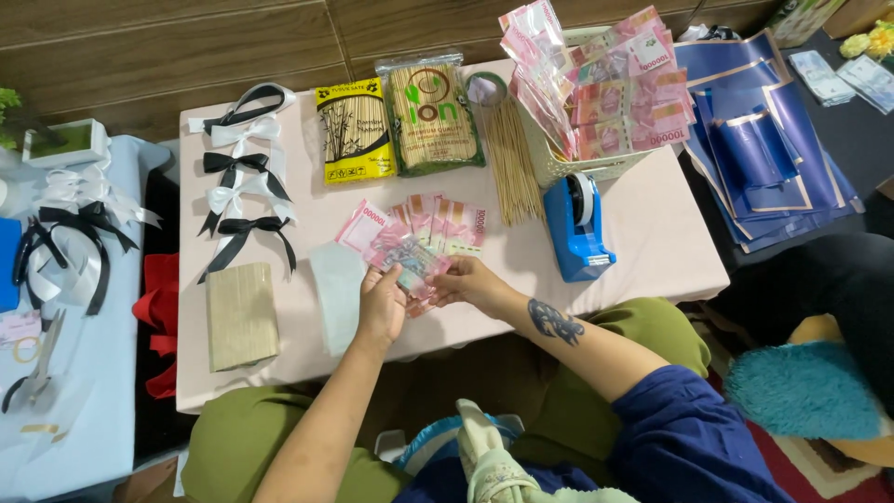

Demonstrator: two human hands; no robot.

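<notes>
Both hands hold pink banknotes over bench.
Left hand [382, 303] and right hand [470, 281] pinch banknote stack [414, 264]; blue tape dispenser [577, 228] at 3 o'clock on bench [652, 242].

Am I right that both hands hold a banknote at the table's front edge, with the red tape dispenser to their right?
Not quite: the head view shows the tape dispenser is blue, not red. Both the left hand and right hand do hold the banknote, with the dispenser to their right.

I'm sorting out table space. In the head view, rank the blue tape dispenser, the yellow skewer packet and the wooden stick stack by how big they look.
Largest to smallest:
1. wooden stick stack
2. blue tape dispenser and yellow skewer packet: too alike to rank; the packet also lies farther from the camera.
</notes>
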